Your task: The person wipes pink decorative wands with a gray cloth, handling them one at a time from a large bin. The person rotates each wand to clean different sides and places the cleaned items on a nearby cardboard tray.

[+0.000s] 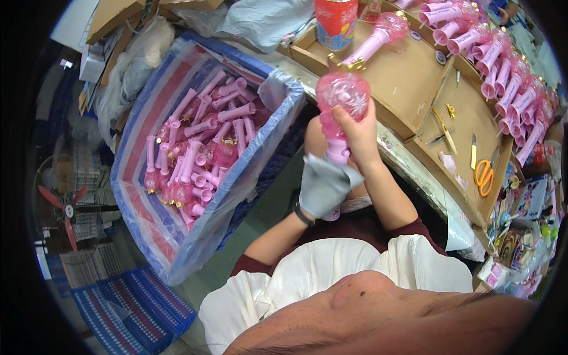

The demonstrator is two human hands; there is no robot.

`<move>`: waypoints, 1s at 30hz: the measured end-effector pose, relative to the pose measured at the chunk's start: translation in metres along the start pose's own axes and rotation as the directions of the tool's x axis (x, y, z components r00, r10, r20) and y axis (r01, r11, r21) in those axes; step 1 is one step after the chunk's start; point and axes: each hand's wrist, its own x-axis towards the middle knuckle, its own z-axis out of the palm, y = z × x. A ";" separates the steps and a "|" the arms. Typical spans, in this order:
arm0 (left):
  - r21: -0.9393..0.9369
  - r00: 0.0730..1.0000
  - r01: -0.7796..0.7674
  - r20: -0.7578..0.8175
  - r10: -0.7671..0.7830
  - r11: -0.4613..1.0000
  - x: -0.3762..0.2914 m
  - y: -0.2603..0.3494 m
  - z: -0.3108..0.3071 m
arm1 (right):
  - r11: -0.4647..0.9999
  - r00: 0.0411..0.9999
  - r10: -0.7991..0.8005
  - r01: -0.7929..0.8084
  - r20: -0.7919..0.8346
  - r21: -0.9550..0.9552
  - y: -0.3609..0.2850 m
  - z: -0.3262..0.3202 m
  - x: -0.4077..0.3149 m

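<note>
In front of my body I hold a pink toy wand with a clear pink faceted head and a gold crown at its top end. My right hand grips the wand just below the head, thumb against the pink collar. A grey cloth is wrapped about the lilac handle, and my left hand closes around the handle through it. The cloth hides most of the left fingers. Below the cloth the handle's lower end shows. A dark band circles the left wrist.
At left stands a striped, plastic-lined bin full of similar wands. Cardboard trays on the bench hold another wand, a red can, orange scissors and a knife. Rows of wands line the far right.
</note>
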 end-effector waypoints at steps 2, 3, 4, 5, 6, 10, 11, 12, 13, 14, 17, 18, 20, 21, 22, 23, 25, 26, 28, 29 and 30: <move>-0.230 0.999 -0.053 -0.023 0.049 0.972 -0.018 0.013 0.005 | 0.998 0.999 0.026 -0.024 -0.038 0.052 -0.001 -0.008 0.003; -0.615 0.989 0.094 0.149 -0.002 0.783 -0.026 0.013 0.007 | 0.996 0.998 0.054 -0.052 -0.017 0.069 0.000 -0.010 0.002; -0.825 0.932 0.315 0.363 0.013 0.469 -0.032 0.013 0.011 | 0.993 0.997 0.050 -0.056 0.055 0.108 0.002 -0.010 0.002; -0.839 0.852 0.465 0.511 -0.117 -0.284 -0.036 0.017 0.015 | 0.970 0.989 0.145 -0.145 0.017 0.193 0.005 -0.010 0.001; -0.756 0.927 0.311 0.375 0.008 -0.576 -0.036 0.013 0.020 | 0.934 0.975 0.217 -0.220 0.043 0.282 0.009 -0.010 0.001; 0.081 0.904 0.417 -0.141 0.404 -0.905 -0.031 0.011 0.032 | 0.662 0.907 0.256 -0.416 0.334 0.623 0.020 -0.011 0.007; 0.036 0.917 0.384 -0.136 0.376 -0.923 -0.031 0.012 0.032 | 0.591 0.913 0.283 -0.406 0.293 0.697 0.022 -0.011 0.008; -0.057 0.901 0.394 -0.173 0.397 -0.918 -0.028 0.013 0.033 | 0.605 0.918 0.266 -0.396 0.293 0.690 0.020 -0.013 0.010; 0.071 0.884 0.457 -0.148 0.443 -0.887 -0.026 0.011 0.032 | 0.616 0.918 0.258 -0.397 0.302 0.681 0.019 -0.014 0.012; 0.140 0.891 0.450 -0.140 0.432 -0.882 -0.025 0.012 0.030 | 0.627 0.918 0.248 -0.395 0.309 0.671 0.016 -0.015 0.013; 0.112 0.876 0.482 -0.040 0.481 -0.869 -0.024 0.007 0.024 | 0.654 0.931 0.265 -0.366 0.252 0.662 0.005 -0.013 0.011; 0.129 0.871 0.484 0.018 0.490 -0.865 -0.026 0.006 0.021 | 0.662 0.931 0.303 -0.359 0.204 0.658 0.001 -0.011 0.009; 0.054 0.885 0.421 0.195 0.423 -0.906 -0.031 0.003 0.019 | 0.759 0.932 0.340 -0.352 0.126 0.548 -0.004 -0.008 0.002; -0.047 0.894 0.361 0.302 0.331 -0.931 -0.036 0.003 0.018 | 0.801 0.938 0.330 -0.337 0.105 0.495 -0.006 -0.006 -0.002; -0.190 0.887 0.369 0.364 0.284 -0.910 -0.038 0.001 0.020 | 0.823 0.919 0.392 -0.367 0.033 0.434 -0.006 -0.005 -0.008; -0.315 0.884 0.314 0.442 0.154 -0.896 -0.040 -0.001 0.023 | 0.844 0.913 0.409 -0.378 0.000 0.380 -0.006 -0.004 -0.013; -0.736 0.842 0.294 0.501 -0.199 -0.610 -0.044 -0.001 0.028 | 0.898 0.916 0.394 -0.401 0.074 0.181 -0.004 -0.003 -0.021; -0.952 0.885 0.288 0.307 -0.349 -0.106 -0.045 -0.001 0.031 | 0.915 0.931 0.347 -0.363 0.115 0.178 -0.002 -0.004 -0.024; -0.829 0.883 0.381 0.194 -0.427 0.410 -0.047 0.004 0.031 | 0.897 0.911 0.408 -0.411 0.050 0.161 0.001 -0.004 -0.028; -0.846 0.826 0.525 0.479 -0.296 0.095 -0.046 0.008 0.029 | 0.825 0.896 0.442 -0.425 0.042 0.372 0.002 -0.004 -0.029; -0.787 0.899 0.354 0.435 -0.048 -0.506 -0.046 0.011 0.025 | 0.722 0.857 0.505 -0.486 0.106 0.493 0.002 -0.004 -0.030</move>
